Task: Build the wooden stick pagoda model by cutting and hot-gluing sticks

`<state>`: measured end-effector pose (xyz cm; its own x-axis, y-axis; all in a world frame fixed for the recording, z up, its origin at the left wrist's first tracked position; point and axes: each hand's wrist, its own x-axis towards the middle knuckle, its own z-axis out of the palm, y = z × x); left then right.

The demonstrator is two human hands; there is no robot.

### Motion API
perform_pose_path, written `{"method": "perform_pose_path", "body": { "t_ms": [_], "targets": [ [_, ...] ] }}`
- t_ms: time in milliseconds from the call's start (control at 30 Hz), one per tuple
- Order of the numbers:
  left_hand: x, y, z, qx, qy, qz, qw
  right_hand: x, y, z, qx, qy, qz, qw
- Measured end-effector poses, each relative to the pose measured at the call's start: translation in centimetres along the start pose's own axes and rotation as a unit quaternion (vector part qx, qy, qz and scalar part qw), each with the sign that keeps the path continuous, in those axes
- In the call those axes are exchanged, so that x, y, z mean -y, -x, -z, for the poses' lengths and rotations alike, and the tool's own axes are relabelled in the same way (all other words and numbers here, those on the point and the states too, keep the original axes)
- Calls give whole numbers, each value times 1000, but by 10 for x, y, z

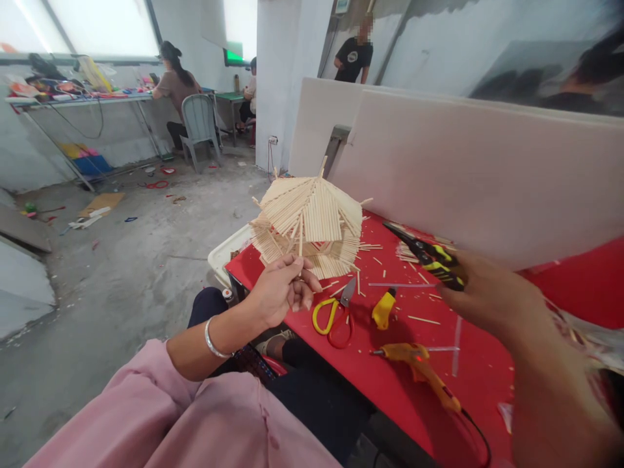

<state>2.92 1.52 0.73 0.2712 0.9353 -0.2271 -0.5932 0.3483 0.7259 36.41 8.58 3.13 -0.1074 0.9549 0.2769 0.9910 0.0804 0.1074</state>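
left hand (283,289): pinching a thin wooden stick (300,250) between thumb and fingertips, stick upright against the front of the stick house (309,227). Grip is pressed together on it.

right hand (492,299): wrapped around the black-and-yellow pliers (429,255), nose pointing back toward the roof. Fingers closed on the handles; can't tell if the plier nose is parted.

where the model sits: near the far left corner of the red surface (487,377), with a white tray (224,250) poking out past the edge just beside it.

risk, stick: it's skinny and held only near its lower end, so I'd say a bit too much squeeze could bend or snap it.

risk, roof: the sticks look lightly joined and some ends poke out. A bump from the pliers could probably knock a few loose.

risk, edge: model is close to the corner, so a shove could tip it toward the floor.

risk, glue gun (419,367): lying near the front edge with its cord trailing off. Easy to snag with a sleeve, and the tip may be hot.

surface clutter: yellow-handled scissors (334,312), a small yellow tool (383,309), clear glue sticks, stick offcuts all over.

room: grey concrete floor with scraps, white panels behind the surface, other people at a long bench and a plastic chair way off at the back.
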Motion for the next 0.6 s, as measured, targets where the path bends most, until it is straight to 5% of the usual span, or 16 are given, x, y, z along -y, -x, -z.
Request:
{"method": "perform_pose_path", "body": {
  "t_ms": [300, 600],
  "targets": [
    [1, -1, -3, -27, -18, -13, 999, 97, 9, 34, -154, 30, 161, 974],
    [4, 4, -5, -37, -9, -14, 999, 108, 1, 42, -135, -6, 144, 980]
  ]
}}
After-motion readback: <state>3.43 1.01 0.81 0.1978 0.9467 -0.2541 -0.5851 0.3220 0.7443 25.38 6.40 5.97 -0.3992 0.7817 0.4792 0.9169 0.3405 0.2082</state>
